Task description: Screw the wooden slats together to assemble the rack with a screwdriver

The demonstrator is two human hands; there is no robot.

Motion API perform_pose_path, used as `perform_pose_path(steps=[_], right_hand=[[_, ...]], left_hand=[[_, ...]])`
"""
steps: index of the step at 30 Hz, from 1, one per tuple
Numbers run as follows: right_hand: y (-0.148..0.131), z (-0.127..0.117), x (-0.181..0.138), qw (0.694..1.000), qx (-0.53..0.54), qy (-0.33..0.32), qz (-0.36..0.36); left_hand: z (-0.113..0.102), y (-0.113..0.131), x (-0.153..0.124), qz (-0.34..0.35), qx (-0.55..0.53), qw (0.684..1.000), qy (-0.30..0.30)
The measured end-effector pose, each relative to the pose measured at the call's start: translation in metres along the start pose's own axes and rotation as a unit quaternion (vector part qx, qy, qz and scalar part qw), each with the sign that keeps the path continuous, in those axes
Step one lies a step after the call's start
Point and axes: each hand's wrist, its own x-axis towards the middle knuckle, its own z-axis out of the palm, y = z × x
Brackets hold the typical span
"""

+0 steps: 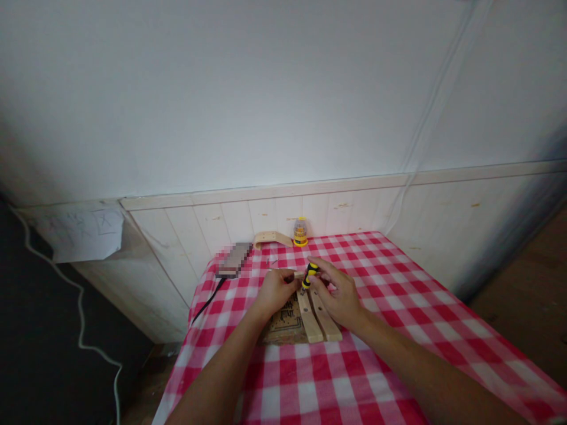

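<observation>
My right hand (pixel 340 290) grips a small yellow-and-black screwdriver (pixel 311 274) between thumb and fingers, its lower end over the left slat. Two pale wooden slats (pixel 312 329) with dark screw heads or holes lie side by side, their near ends toward me. Under them is a brown board (pixel 280 332) with black printing. My left hand (pixel 279 290) is closed at the far end of the slats, fingertips at a pale wooden crosspiece (pixel 299 274). The screwdriver's tip and part of the crosspiece are hidden by my fingers.
A red-and-white checked cloth (pixel 381 366) covers the table. At the back stand a bent wooden piece (pixel 271 238) and a yellow screwdriver-bit case (pixel 300 232). Small screws (pixel 271 261) lie before them. A blurred-out device (pixel 235 261) with a black cord (pixel 208 302) lies left.
</observation>
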Motion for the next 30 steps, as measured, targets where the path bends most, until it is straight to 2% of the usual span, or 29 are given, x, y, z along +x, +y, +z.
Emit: perform_pose_path(steps=[8,18,30], right_hand=[[0.0000,0.0004,0.0003,1.000,-0.010,0.008,0.021],[0.0026,0.0028,0.0007,0.997,-0.015,0.016,0.067],[0.0021,0.0032,0.0004,0.999,-0.018,0.013,0.050]], left_hand=[[-0.0012,0.0069,-0.0014,0.001,-0.016,1.000,-0.001],[-0.0010,0.0020,-0.0007,0.006,-0.001,1.000,-0.002],[-0.0016,0.0059,-0.0021,0.006,-0.011,1.000,-0.001]])
